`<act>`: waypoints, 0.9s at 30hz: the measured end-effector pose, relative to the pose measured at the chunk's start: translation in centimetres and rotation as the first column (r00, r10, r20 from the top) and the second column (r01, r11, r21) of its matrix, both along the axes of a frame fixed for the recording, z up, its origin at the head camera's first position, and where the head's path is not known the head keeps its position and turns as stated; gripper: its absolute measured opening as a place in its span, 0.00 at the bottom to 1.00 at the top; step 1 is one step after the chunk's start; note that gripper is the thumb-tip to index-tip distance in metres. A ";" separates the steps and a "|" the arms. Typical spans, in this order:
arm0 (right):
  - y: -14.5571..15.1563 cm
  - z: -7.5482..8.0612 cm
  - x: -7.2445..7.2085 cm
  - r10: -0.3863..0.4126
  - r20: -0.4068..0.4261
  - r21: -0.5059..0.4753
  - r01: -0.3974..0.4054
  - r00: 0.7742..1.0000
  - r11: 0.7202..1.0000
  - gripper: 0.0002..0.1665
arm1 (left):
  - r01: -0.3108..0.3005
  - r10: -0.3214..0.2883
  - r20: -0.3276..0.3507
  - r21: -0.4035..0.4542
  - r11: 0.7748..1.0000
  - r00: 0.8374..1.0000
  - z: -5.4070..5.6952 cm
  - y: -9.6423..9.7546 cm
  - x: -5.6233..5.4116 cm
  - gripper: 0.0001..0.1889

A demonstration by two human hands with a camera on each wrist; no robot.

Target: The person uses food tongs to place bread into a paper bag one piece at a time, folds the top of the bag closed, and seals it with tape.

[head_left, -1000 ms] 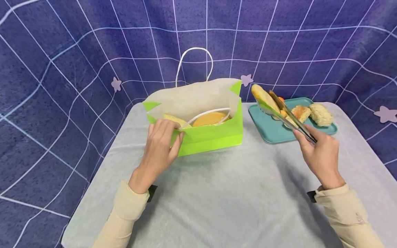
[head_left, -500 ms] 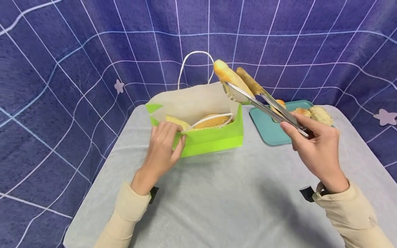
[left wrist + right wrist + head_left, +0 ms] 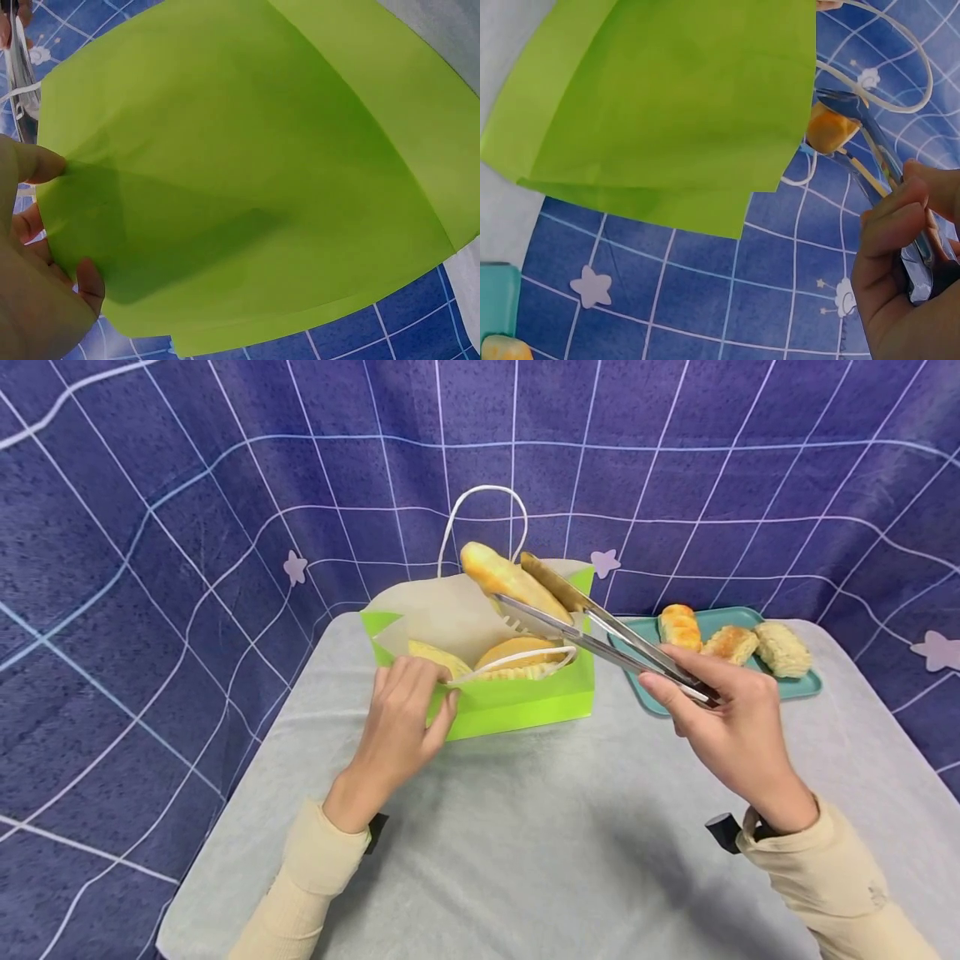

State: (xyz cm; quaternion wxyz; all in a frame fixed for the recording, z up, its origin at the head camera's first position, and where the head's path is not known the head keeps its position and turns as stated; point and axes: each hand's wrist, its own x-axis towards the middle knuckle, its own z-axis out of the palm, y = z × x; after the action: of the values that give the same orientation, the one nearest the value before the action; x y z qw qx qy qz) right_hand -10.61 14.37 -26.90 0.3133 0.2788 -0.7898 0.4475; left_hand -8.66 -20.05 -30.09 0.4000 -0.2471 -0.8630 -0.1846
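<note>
My left hand pinches the front rim of a green paper bag, thumb outside and fingers over the edge. Inside the bag, pieces of bread show below the white inner wall. My right hand grips metal tongs, whose jaws hold a long golden bread roll over the bag's mouth. From the right wrist view, the bread roll appears end-on between the tong tips, beside the bag's top edge. The left wrist view is mostly filled by the green bag wall.
To the right of the bag lies a teal tray with a glossy bun, a browned pastry and a pale roll. One white bag handle stands up at the back; the other handle droops across the opening. A blue gridded cloth hangs behind.
My right hand has carried the bread roll in the tongs up from the tray, leftward, then lower over the bag. The left hand keeps its pinch on the rim.
</note>
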 end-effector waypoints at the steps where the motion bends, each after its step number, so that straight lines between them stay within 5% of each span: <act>1: -0.1 0.1 0.1 0.003 -0.001 0.006 -0.003 1.000 1.000 0.21 | -0.001 0.001 -0.001 -0.001 1.000 1.000 0.0 0.0 0.0 0.06; 15: -1.9 0.3 1.7 0.033 0.036 -0.018 -0.032 0.999 0.999 0.19 | -0.001 0.001 -0.004 0.016 1.000 1.000 -0.3 0.3 0.2 0.06; 27: -0.8 -1.6 0.3 0.009 0.032 -0.033 -0.008 0.999 0.999 0.21 | -0.007 0.007 -0.004 0.017 1.000 1.000 -0.3 0.4 0.2 0.06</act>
State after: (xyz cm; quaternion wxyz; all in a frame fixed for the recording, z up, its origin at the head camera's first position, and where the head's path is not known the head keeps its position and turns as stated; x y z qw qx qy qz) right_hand -10.29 13.59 -28.46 0.3033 0.2698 -0.7860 0.4663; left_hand -8.46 -19.68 -30.39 0.4047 -0.2410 -0.8615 -0.1899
